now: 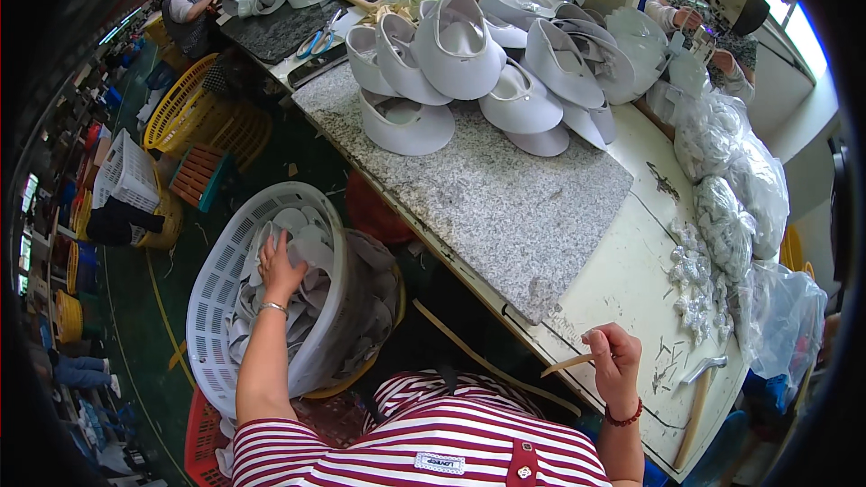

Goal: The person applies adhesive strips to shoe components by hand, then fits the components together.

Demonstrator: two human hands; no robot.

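While the left hand (281,269) reaches down into a white slotted plastic basket (212,343), its fingers spread over a heap of grey-white curved pieces (316,293); can't tell if they pinch one. Pieces lie loose inside the basket, left of a pale flat worktop (631,261). Right hand (618,362) is by the worktop's near edge, thumb and fingers closed on a thin tan stick (566,365), free end pointing left. On the worktop: speckled grey stone slab (505,207), stacked white rounded hollow shells (465,72) at its far end, bulging clear plastic bags (722,207) at right, wooden-handled metal hammer (695,415) near the right hand.
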